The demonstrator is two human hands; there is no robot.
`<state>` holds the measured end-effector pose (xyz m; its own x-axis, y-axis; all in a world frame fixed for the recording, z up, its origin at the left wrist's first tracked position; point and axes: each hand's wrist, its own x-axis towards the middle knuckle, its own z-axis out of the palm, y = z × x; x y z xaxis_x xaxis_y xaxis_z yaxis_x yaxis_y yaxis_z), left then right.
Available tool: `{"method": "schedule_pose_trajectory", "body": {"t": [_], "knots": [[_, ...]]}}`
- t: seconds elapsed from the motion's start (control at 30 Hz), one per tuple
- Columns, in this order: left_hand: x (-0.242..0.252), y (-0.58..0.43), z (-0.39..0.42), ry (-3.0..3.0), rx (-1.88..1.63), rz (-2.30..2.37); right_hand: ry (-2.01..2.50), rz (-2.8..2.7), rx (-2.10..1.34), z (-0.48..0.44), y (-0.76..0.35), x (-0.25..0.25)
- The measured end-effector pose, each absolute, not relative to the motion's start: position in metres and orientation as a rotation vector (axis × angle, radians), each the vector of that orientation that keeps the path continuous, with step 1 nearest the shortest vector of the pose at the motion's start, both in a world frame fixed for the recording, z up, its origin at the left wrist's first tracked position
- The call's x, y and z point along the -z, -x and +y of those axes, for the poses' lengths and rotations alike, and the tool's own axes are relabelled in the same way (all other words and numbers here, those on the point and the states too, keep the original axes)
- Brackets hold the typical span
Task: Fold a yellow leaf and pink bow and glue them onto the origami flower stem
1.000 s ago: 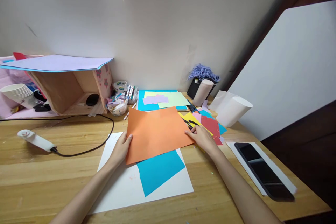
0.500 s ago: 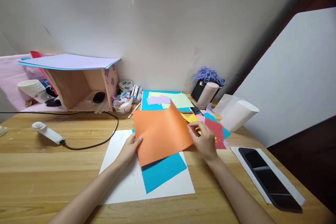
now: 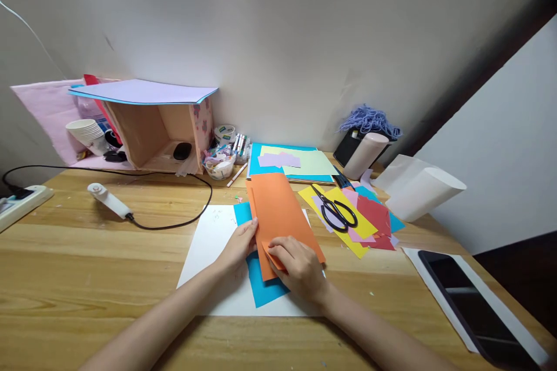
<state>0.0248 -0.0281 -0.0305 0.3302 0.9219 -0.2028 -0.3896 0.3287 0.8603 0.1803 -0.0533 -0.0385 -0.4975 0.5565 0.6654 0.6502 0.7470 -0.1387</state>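
An orange sheet of paper (image 3: 285, 203) is folded over on itself, its right side lying across to the left with a strip of the lower layer showing along the left edge. My left hand (image 3: 243, 239) grips that left edge between thumb and fingers. On the lower left corner of the folded flap, my right hand (image 3: 300, 269) pinches the paper. Beneath the orange paper lies a blue paper piece (image 3: 265, 293), and under both a white sheet (image 3: 209, 255). Black-handled scissors (image 3: 337, 213) rest to the right on yellow paper scraps (image 3: 361, 214).
A cardboard box (image 3: 159, 133) with a lilac sheet on top stands at the back left. Before it lie a white corded device (image 3: 108, 200) and its black cable. A phone (image 3: 474, 301) lies at right, near a paper roll (image 3: 429, 191). Coloured sheets (image 3: 313, 162) lie behind.
The orange sheet has gone from nearly flat to folded over. My right hand has brought its edge leftward, close to my left hand. The view has shifted, and the scissors now show fully.
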Motion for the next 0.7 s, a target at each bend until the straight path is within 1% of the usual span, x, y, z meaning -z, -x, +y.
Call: {"method": "schedule_pose_trajectory", "body": {"t": [0.13, 0.2, 0.3, 0.4, 0.47, 0.53, 0.6, 0.63, 0.7], "knots": [[0.03, -0.03, -0.031, -0.898, -1.047, 0.89, 0.876, -2.244, 0.083, -0.055, -0.178, 0.039], [0.032, -0.03, -0.03, -0.956, -1.071, 0.944, 0.822, -2.257, -0.062, -0.055, -0.179, 0.037], [0.033, -0.028, -0.029, -0.938, -1.087, 0.974, 0.834, -2.05, -0.398, -0.047, -0.192, 0.032], [0.028, -0.022, -0.027, -0.887, -1.074, 0.954, 1.135, -1.468, -0.619, -0.029, -0.211, 0.029], [0.024, -0.018, -0.025, -0.906, -1.046, 0.947, 1.272, -1.187, -0.893, -0.017, -0.222, 0.028], [0.021, -0.015, -0.023, -0.953, -1.026, 0.945, 1.231, -1.062, -1.307, -0.012, -0.225, 0.028], [0.019, -0.014, -0.023, -0.989, -1.013, 0.945, 1.098, -1.003, -1.62, -0.014, -0.223, 0.027], [0.019, -0.014, -0.023, -1.001, -1.007, 0.948, 1.044, -0.981, -1.7, -0.016, -0.22, 0.026], [0.017, -0.014, -0.024, -1.015, -1.001, 0.957, 1.014, -0.945, -1.747, -0.021, -0.214, 0.025]]}}
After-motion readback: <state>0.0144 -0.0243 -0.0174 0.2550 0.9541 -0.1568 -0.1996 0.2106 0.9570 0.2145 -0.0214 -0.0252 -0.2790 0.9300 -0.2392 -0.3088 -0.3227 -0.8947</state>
